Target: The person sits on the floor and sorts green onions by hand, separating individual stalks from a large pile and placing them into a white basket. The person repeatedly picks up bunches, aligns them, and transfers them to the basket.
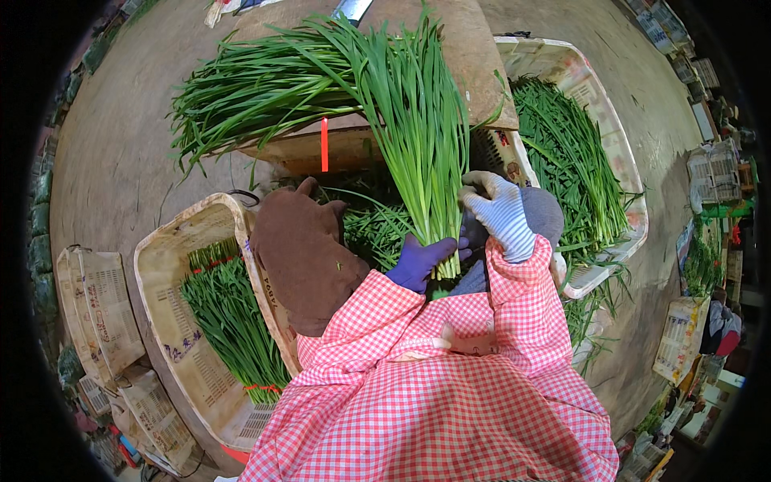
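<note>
My left hand (421, 259), in a purple glove, grips the pale stem ends of a bunch of garlic chives (421, 150). The bunch stands out away from me, its leaf tips reaching over a wooden board (476, 72). At the bunch's right edge is my right hand (500, 208), in a striped white and blue glove, thumb and fingers bent. Whether it pinches a leaf there cannot be made out. A larger pile of chives (271, 90) lies crosswise on the board, partly behind the held bunch. From the board's near edge hangs a red strip (324, 144).
At left, a plastic crate (147, 271) holds chive bundles (235, 325) tied with red bands. At right, another crate (632, 181) contains loose chives (566, 162). Loose green leaves (376, 232) lie below the board. A metal blade-like object (352, 11) rests on the board's far side.
</note>
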A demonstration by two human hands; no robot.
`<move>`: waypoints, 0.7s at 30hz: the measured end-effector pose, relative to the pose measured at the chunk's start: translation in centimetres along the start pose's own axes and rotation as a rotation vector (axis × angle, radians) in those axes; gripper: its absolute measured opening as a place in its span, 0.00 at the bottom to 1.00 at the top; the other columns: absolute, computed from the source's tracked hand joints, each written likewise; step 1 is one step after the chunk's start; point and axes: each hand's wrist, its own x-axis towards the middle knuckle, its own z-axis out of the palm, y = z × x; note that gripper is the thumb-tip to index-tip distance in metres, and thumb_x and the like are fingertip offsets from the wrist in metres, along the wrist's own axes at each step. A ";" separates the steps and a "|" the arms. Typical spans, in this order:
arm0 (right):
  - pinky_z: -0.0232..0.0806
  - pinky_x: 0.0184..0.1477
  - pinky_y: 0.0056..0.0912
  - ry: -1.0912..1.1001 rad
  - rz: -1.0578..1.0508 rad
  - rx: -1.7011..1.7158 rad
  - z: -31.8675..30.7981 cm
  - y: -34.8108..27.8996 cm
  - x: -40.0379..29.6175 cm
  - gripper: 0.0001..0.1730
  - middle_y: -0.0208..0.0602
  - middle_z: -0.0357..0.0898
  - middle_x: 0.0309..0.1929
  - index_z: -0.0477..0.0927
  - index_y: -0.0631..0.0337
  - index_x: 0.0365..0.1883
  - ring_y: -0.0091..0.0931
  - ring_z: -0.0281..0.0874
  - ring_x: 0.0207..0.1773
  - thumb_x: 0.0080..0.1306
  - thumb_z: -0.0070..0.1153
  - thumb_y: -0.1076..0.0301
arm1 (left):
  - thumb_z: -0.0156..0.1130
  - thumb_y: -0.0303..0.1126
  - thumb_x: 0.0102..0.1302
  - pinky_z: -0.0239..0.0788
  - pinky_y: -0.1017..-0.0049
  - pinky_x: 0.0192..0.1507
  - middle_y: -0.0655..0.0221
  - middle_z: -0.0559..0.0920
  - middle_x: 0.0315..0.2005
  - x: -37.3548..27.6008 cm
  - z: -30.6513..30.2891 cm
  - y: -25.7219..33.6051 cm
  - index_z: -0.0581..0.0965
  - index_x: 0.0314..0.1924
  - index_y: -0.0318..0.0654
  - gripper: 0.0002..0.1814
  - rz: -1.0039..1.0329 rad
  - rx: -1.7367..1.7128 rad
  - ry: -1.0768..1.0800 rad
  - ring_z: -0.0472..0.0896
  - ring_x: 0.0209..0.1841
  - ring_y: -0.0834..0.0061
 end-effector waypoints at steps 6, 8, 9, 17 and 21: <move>0.67 0.31 0.19 -0.106 0.191 0.006 0.4 0.0 0.4 0.18 0.33 0.77 0.27 0.75 0.70 0.42 0.16 0.72 0.29 0.53 0.57 0.72 | 0.59 0.17 0.55 0.77 0.62 0.43 0.55 0.77 0.44 -0.3 0.2 0.5 0.68 0.52 0.31 0.23 -0.010 0.029 0.014 0.80 0.41 0.62; 0.68 0.30 0.24 -0.053 0.173 0.010 -0.4 0.3 -0.2 0.18 0.38 0.77 0.26 0.76 0.67 0.41 0.23 0.74 0.26 0.52 0.57 0.69 | 0.59 0.17 0.54 0.77 0.63 0.43 0.56 0.77 0.43 -0.2 0.1 0.3 0.68 0.52 0.31 0.24 -0.019 0.020 0.019 0.80 0.40 0.62; 0.69 0.30 0.27 -0.028 0.163 0.013 -0.8 0.6 -0.5 0.17 0.40 0.77 0.25 0.77 0.66 0.40 0.26 0.75 0.25 0.52 0.57 0.68 | 0.59 0.17 0.54 0.77 0.63 0.43 0.56 0.77 0.43 -0.2 0.2 0.4 0.68 0.52 0.31 0.24 -0.031 0.039 0.039 0.80 0.40 0.63; 0.67 0.37 0.29 0.517 0.472 -0.572 -20.9 5.7 -17.1 0.15 0.47 0.79 0.32 0.77 0.70 0.38 0.30 0.76 0.32 0.54 0.53 0.70 | 0.59 0.17 0.55 0.78 0.67 0.41 0.56 0.77 0.43 -0.2 1.1 1.0 0.69 0.52 0.31 0.23 -0.101 0.076 0.118 0.80 0.40 0.65; 0.67 0.33 0.32 0.362 0.840 -0.855 -27.4 9.1 -33.8 0.11 0.44 0.78 0.25 0.78 0.68 0.33 0.29 0.75 0.27 0.52 0.56 0.71 | 0.60 0.16 0.54 0.79 0.69 0.39 0.57 0.79 0.41 0.2 0.3 0.4 0.71 0.49 0.32 0.21 -0.107 0.048 0.131 0.81 0.37 0.67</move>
